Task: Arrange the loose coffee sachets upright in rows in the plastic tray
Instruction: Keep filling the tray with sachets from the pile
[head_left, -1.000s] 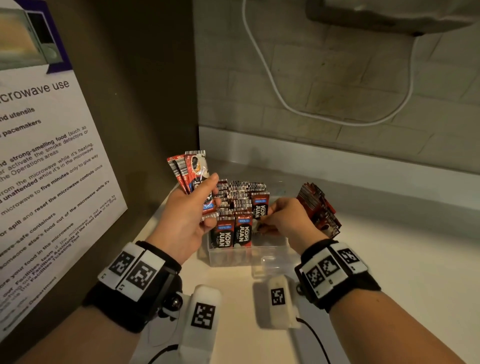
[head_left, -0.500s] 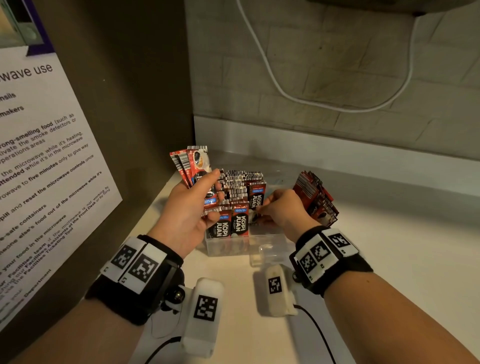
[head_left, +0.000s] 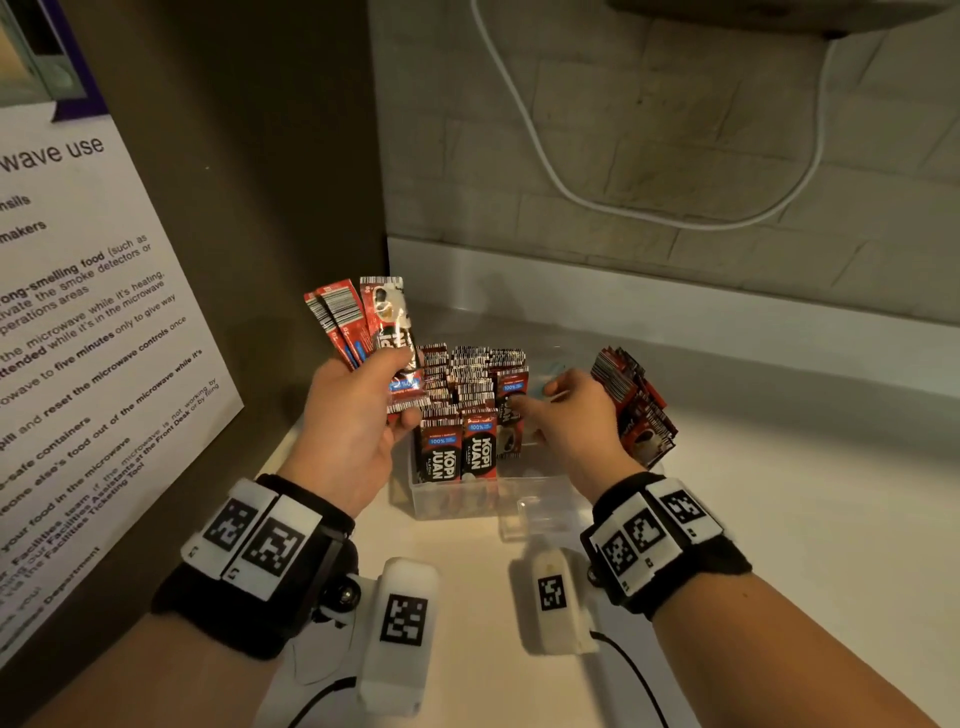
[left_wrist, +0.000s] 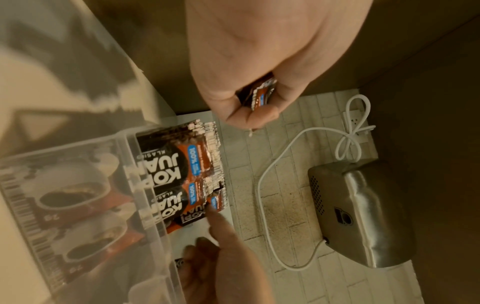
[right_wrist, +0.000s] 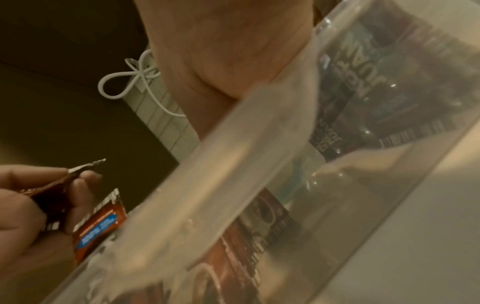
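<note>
A clear plastic tray (head_left: 540, 499) holds red-and-black coffee sachets (head_left: 460, 410) standing upright in rows along its left side. My left hand (head_left: 395, 400) hovers at the tray's left edge and grips a fan of several sachets (head_left: 363, 322); the left wrist view shows their ends pinched (left_wrist: 259, 94) in its fingers. My right hand (head_left: 524, 400) reaches over the tray's right part with straightened fingers. Its index fingertip (left_wrist: 215, 209) touches the top of the front sachet (head_left: 511, 410) of the third row. In the right wrist view the tray rim (right_wrist: 221, 174) hides those fingers.
A loose stack of sachets (head_left: 634, 400) leans just right of the tray on the white counter (head_left: 779, 519). A brown panel with a microwave notice (head_left: 78, 338) closes the left side. Behind are a tiled wall, a white cable (head_left: 571, 192) and a metal appliance (left_wrist: 363, 211).
My right hand has uncurled from a closed pinch at the third row and reached a little further into the tray. The left hand keeps its fan of sachets, almost still.
</note>
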